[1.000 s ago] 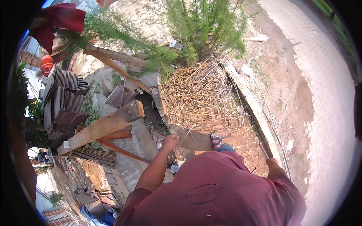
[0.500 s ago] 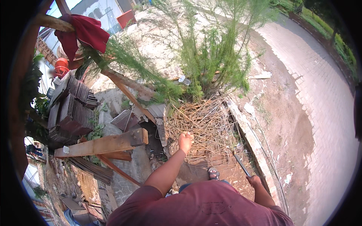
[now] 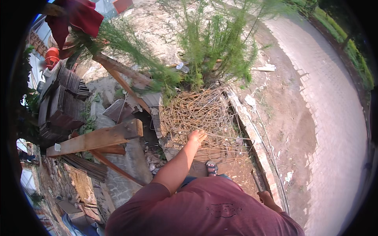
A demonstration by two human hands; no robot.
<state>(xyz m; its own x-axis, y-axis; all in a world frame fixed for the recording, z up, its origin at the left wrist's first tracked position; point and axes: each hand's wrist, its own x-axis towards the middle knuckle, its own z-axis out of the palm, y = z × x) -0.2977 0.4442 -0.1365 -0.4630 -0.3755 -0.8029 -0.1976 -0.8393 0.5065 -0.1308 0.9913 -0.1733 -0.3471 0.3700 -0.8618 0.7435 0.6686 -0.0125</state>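
Bent rebar (image 3: 230,137) looks light but stiff, best held mid-length. My left fingers (image 3: 202,135) pinch it toward the pile's (image 3: 197,108) near edge; my right fingers (image 3: 264,195) grip a dark bar (image 3: 256,181).

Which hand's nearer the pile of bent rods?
Left. Left hand is over the pile of bent rods; right hand is off its lower right, gripping a bar.

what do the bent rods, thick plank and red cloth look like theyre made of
Bent rods: probably steel, rusty, judging by the orange-brown colour and thin, stiff bends. Plank: wood, seemingly unpainted, from its brown tone and squared end. Red cloth: matt fabric, as its soft folds suggest; fibre unclear.
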